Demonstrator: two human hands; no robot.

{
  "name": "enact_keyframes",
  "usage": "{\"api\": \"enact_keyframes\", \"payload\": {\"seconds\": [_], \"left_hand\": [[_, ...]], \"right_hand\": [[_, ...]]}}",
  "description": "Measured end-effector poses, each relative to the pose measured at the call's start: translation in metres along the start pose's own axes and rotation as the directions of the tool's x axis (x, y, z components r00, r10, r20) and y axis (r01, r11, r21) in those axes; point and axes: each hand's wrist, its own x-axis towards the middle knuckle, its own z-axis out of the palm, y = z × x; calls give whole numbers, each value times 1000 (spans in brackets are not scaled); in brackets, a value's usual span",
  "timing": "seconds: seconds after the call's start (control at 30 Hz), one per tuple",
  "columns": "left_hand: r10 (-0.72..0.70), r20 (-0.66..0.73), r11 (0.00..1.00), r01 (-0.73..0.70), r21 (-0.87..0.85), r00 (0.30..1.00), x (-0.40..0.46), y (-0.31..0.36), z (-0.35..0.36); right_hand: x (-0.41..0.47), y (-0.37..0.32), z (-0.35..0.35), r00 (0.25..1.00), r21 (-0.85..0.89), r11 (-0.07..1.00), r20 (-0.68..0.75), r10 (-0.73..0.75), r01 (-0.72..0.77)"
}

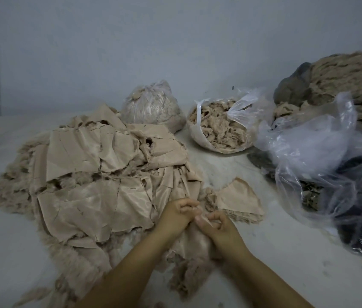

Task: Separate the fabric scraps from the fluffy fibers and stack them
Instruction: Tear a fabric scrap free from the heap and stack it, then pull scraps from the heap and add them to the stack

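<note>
Both hands are working at the near edge of the fabric, close together w/ knuckles nearly touching. The left hand (pixel 179 213) is pinching a pale edge of the fabric scrap (pixel 194 243) between thumb and curled fingers; the right hand (pixel 216 227) is pinching the same scrap just beside it, fingers curled in a loop over the cloth.

The scrap is lying under and between the two hands, its long axis running roughly from the fingertips back toward the person, the frayed fuzzy end pointing toward the bottom of the view (exact outline hard to tell, since it is blending into the fluff around it).

Left of the hands, the big pile of beige fabric scraps (pixel 100 174) is spreading across the white surface (pixel 264 252), w/ fluffy fibers (pixel 13 192) sticking out round its edges. Just beyond the right hand, a small stack of scraps (pixel 237 200) is sitting apart from the pile.

Farther back: a tied clear bag of fibers (pixel 153 105), then an open bag of fibers (pixel 220 125) to its right. At far right, crumpled clear plastic bags (pixel 308 152) are lying over dark material, w/ a large brown fiber heap (pixel 348 78) behind.
</note>
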Motion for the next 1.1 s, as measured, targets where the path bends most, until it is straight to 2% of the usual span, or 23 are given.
{"api": "enact_keyframes", "payload": {"seconds": [0.1, 0.27, 0.33, 0.37, 0.4, 0.43, 0.47, 0.5, 0.57, 0.63, 0.73, 0.8, 0.87, 0.93, 0.97, 1.0, 1.07, 1.1], "left_hand": [[23, -72, 999, -26, -36, 997, 0, 0, 1], [-168, -254, 953, 91, -290, 953, 8, -4, -8], [-207, -348, 908, 47, -416, 914, 12, -3, -18], [-175, -348, 905, 12, -425, 921, 13, -4, -23], [-103, -293, 925, -17, -380, 951, 11, -4, -25], [-20, -195, 968, -30, -251, 981, 8, -7, -23], [47, -82, 998, -51, -48, 995, 3, -10, -19], [104, 3, 981, -103, 167, 995, 0, -14, -15], [239, 6, 855, -213, 473, 971, -2, -24, -15], [326, -91, 803, -225, 552, 941, 2, -28, -25], [381, -117, 774, -247, 583, 917, 5, -29, -34], [417, -177, 769, -243, 591, 891, 5, -28, -38], [399, -234, 780, -194, 595, 887, 6, -28, -50], [334, -188, 781, -160, 604, 923, 4, -31, -61], [300, -148, 800, -164, 576, 942, 2, -31, -60], [236, -121, 865, -152, 478, 964, -2, -26, -53], [76, -48, 987, -68, 148, 996, -8, -12, -30], [18, 20, 1000, -19, 25, 1000, -8, -4, -19]], "right_hand": [[4, -3, 3, 998, 3, 999, 45, -33, 33], [-4, -8, 11, 964, -174, 948, 29, -265, 266], [-10, -4, 12, 939, -218, 914, 39, -341, 341], [-12, -3, 12, 932, -219, 907, 34, -361, 359], [-11, -2, 12, 933, -203, 913, 5, -361, 354], [-8, -2, 11, 937, -170, 927, -48, -346, 334], [-4, -3, 10, 940, -142, 941, -109, -324, 308], [0, -4, 10, 938, -127, 949, -166, -306, 287], [6, -5, 7, 919, -142, 949, -245, -309, 281], [6, -1, 6, 904, -179, 939, -269, -333, 292], [0, 6, 10, 896, -210, 932, -279, -346, 295], [-1, 6, 8, 875, -182, 937, -340, -344, 298], [2, 1, -2, 843, -128, 947, -432, -321, 295], [6, -3, -13, 844, -118, 947, -430, -321, 300], [6, -5, -15, 860, -122, 947, -395, -322, 298], [6, -5, -12, 879, -107, 948, -356, -319, 300], [4, -7, 0, 910, -27, 952, -288, -299, 305], [3, -8, 6, 926, 33, 955, -256, -278, 296]]}}
